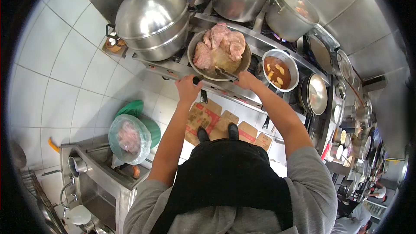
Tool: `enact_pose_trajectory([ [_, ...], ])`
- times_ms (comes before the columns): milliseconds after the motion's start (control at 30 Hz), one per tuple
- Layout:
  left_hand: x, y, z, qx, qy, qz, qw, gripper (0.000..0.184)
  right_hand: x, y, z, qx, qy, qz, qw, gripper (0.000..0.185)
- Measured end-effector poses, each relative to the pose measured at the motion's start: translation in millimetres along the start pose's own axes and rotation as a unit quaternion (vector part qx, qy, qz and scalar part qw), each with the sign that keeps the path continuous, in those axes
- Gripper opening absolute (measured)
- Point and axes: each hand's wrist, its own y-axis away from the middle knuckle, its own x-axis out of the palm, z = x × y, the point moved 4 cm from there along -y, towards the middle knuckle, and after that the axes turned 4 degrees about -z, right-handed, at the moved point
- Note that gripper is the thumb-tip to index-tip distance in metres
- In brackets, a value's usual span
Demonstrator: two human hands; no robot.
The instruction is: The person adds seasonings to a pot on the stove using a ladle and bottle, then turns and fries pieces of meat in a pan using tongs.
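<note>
- Left hand [188,90]: I have its fingers curled round a dark handle [197,79] at the near-left edge of the pan; it appears to be the pan's own.
- Right hand [248,80]: the fingers are folded about a utensil [229,75], whose dark working end lies inside the pan near the front rim. Their exact placing is hidden from me, and I cannot tell whether the utensil is tongs or a spoon.
- Meat [233,45]: large pink pieces lie in the pan [190,55], crowded towards the back and left. Cloudy liquid [228,63] shows in the front part, beside the utensil's end.
- Step in hand: I judge this to be tending the meat as it cooks, the left hand steadying the pan while the right works the utensil.
- Next move: in my reading, it calls for a firm left hold and a low pass of the utensil under one piece, taken gently, since the liquid could slop over the rim.
- Surroundings: the pan sits on the stove [168,72], between a domed steamer [151,17] on the left and a pot of red sauce [272,70] on the right. A bag-lined bin [147,135] stands below, on the left.
</note>
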Motion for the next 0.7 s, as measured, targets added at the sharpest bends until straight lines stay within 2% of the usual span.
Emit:
enact_pose_trajectory([
  [67, 0, 1, 0, 0.003, 0.002, -0.004, 1.000, 0.032, 3, 6, -11, 0.013, -0.047, 0.004, 0.999, 0.048],
  [100, 0, 1, 0, 0.005, 0.004, -0.007, 1.000, 0.031, -2, 14, -13, 0.058, -0.148, 0.023, 0.987, 0.047],
  [167, -2, 2, -3, -0.001, 0.014, 0.004, 1.000, 0.032, -16, 33, -11, 0.143, -0.343, 0.060, 0.926, 0.045],
  [267, 1, 2, 0, 0.013, 0.017, -0.015, 1.000, 0.032, -9, 40, -22, 0.183, -0.443, 0.059, 0.876, 0.042],
  [367, 2, 2, 2, 0.006, 0.026, 0.002, 1.000, 0.031, -16, 50, -24, 0.189, -0.431, 0.045, 0.881, 0.040],
  [567, -3, 2, -4, -0.006, 0.039, 0.004, 0.999, 0.028, -73, 114, -41, 0.194, -0.355, -0.096, 0.909, 0.045],
  [700, -5, 2, -1, 0.004, 0.034, -0.013, 0.999, 0.030, -101, 170, -79, 0.223, -0.211, -0.177, 0.935, 0.046],
])
